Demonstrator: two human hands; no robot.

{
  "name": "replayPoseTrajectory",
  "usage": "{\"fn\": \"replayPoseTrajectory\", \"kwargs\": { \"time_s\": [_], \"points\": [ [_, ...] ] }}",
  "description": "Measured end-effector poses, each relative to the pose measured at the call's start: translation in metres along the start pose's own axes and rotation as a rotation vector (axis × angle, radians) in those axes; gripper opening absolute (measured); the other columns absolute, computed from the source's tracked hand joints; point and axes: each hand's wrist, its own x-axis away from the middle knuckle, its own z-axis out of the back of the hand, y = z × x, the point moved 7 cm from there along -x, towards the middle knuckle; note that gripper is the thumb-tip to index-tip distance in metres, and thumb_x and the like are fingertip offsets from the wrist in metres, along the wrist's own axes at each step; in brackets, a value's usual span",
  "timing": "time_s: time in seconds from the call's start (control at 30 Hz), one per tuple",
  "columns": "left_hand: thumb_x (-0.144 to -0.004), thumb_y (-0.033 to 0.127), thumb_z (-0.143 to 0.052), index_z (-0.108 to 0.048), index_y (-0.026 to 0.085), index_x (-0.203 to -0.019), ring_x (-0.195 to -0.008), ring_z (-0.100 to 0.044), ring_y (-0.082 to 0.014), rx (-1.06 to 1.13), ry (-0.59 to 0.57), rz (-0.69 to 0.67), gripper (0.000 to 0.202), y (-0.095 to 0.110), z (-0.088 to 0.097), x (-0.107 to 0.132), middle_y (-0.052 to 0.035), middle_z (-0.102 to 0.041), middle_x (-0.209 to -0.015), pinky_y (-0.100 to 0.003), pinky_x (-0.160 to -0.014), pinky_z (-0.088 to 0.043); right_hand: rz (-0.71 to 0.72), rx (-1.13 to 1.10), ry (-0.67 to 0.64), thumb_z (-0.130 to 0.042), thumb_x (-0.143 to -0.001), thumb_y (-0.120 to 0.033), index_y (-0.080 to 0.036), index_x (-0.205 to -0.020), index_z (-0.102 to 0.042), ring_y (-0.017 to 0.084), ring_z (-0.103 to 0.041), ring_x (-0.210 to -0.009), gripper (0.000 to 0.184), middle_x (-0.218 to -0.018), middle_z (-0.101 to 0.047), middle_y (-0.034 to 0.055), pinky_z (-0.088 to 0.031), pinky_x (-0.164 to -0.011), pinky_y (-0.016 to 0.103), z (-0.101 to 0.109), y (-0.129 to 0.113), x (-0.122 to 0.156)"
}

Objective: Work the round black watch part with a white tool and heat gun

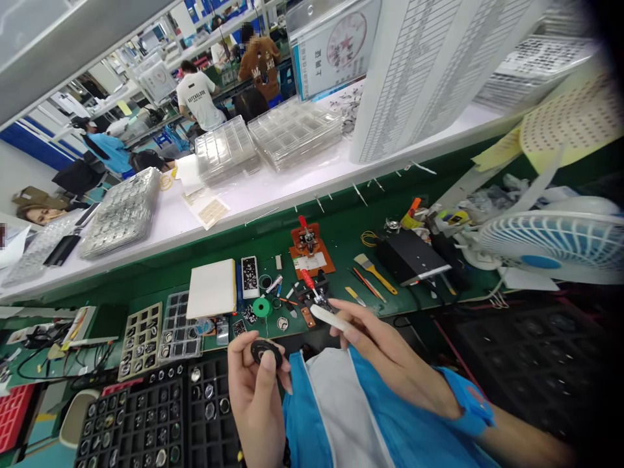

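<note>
My left hand [256,396] is closed on a small black round part [260,349], with the thumb pressed across its face. Held between the thumb and fingers of my right hand [377,341] is a white flat stick-like tool [329,318], its tip pointing up and left. The tool and the round part are apart. Just beyond my right fingertips stands a red-handled toggle clamp [308,279]. A second clamp on an orange base [319,248] sits behind it.
Black compartment trays [141,416] of round parts lie at the left. A green spool [262,307], a white pad [211,289] and a yellow brush [375,273] are on the bench. At right are a black box [412,257] and a fan [550,240]. A shelf [273,188] crosses above.
</note>
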Motion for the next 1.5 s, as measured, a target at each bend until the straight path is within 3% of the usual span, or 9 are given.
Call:
{"fn": "replayPoseTrajectory", "kwargs": {
  "time_s": [0.13,0.23,0.43,0.57,0.67,0.8,0.9,1.0,1.5],
  "points": [
    [-0.088,0.03,-0.07,-0.056,0.023,-0.109,-0.07,-0.066,-0.0138,-0.054,0.004,-0.033,0.025,-0.007,0.004,0.002,-0.0028,-0.067,-0.086,-0.02,-0.058,-0.054,0.087,-0.055,-0.028,-0.041,-0.104,-0.033,-0.034,-0.136,-0.05,0.014,-0.059,-0.087,0.033,-0.112,-0.058,0.0035,-0.05,-0.083,0.03,-0.009,-0.018,-0.008],
    [-0.089,0.031,-0.068,-0.054,0.023,-0.109,-0.071,-0.066,-0.0149,-0.097,0.008,-0.049,0.025,-0.01,0.007,0.004,-0.0044,-0.069,-0.088,-0.02,-0.057,-0.054,0.193,-0.084,-0.089,-0.04,-0.104,-0.028,-0.033,-0.12,-0.063,0.013,-0.055,-0.083,0.028,-0.105,-0.053,0.0027,-0.048,-0.078,0.028,-0.012,-0.034,-0.013],
    [-0.089,0.029,-0.068,-0.055,0.022,-0.105,-0.079,-0.07,-0.0169,-0.248,0.013,-0.162,0.021,-0.006,0.006,0.007,-0.0059,-0.072,-0.091,-0.024,-0.065,-0.059,0.138,-0.079,-0.169,-0.049,-0.1,-0.032,-0.03,-0.113,-0.069,0.016,-0.054,-0.094,0.023,-0.109,-0.05,0.0038,-0.046,-0.086,0.03,-0.021,-0.054,-0.024],
    [-0.087,0.027,-0.07,-0.057,0.021,-0.096,-0.082,-0.072,-0.0164,-0.359,0.0,-0.262,0.017,0.003,-0.001,0.01,-0.0042,-0.073,-0.089,-0.023,-0.072,-0.06,0.158,-0.088,-0.192,-0.068,-0.087,-0.04,-0.03,-0.112,-0.069,0.015,-0.053,-0.085,0.027,-0.109,-0.051,0.0031,-0.045,-0.069,0.027,-0.037,-0.069,-0.028],
    [-0.086,0.027,-0.072,-0.06,0.021,-0.093,-0.079,-0.072,-0.0134,-0.409,0.007,-0.338,0.014,0.006,-0.002,0.014,-0.0021,-0.072,-0.087,-0.018,-0.071,-0.059,0.194,-0.055,-0.129,-0.077,-0.08,-0.036,-0.027,-0.095,-0.073,0.013,-0.053,-0.079,0.018,-0.101,-0.055,0.0012,-0.043,-0.064,0.026,-0.045,-0.075,-0.031],
    [-0.084,0.024,-0.073,-0.061,0.021,-0.091,-0.079,-0.072,-0.0134,-0.448,0.032,-0.32,0.015,-0.001,0.002,0.017,-0.0023,-0.071,-0.085,-0.017,-0.069,-0.058,0.126,-0.112,-0.146,-0.072,-0.086,-0.035,-0.023,-0.081,-0.074,0.014,-0.058,-0.082,0.013,-0.096,-0.058,0.0011,-0.046,-0.068,0.025,-0.047,-0.067,-0.034],
    [-0.084,0.026,-0.073,-0.059,0.02,-0.092,-0.082,-0.074,-0.0175,-0.385,0.002,-0.251,0.017,-0.008,0.003,0.016,-0.0043,-0.073,-0.088,-0.024,-0.072,-0.061,0.035,-0.156,-0.193,-0.063,-0.093,-0.039,-0.022,-0.083,-0.073,0.016,-0.06,-0.092,0.022,-0.098,-0.059,0.0017,-0.046,-0.084,0.027,-0.044,-0.055,-0.035],
    [-0.084,0.029,-0.073,-0.058,0.02,-0.091,-0.084,-0.074,-0.0211,-0.311,-0.009,-0.206,0.019,-0.01,0.003,0.016,-0.0063,-0.074,-0.088,-0.031,-0.073,-0.062,-0.028,-0.196,-0.235,-0.058,-0.095,-0.042,-0.022,-0.087,-0.073,0.016,-0.059,-0.095,0.027,-0.101,-0.058,0.0024,-0.046,-0.084,0.027,-0.042,-0.046,-0.032],
    [-0.085,0.027,-0.072,-0.057,0.02,-0.092,-0.085,-0.073,-0.0197,-0.299,-0.047,-0.144,0.018,-0.014,0.002,0.021,-0.0061,-0.074,-0.089,-0.028,-0.072,-0.061,0.021,-0.202,-0.192,-0.052,-0.099,-0.044,-0.021,-0.093,-0.072,0.019,-0.056,-0.099,0.031,-0.104,-0.058,0.0039,-0.043,-0.091,0.032,-0.038,-0.05,-0.016]
  ]
}}
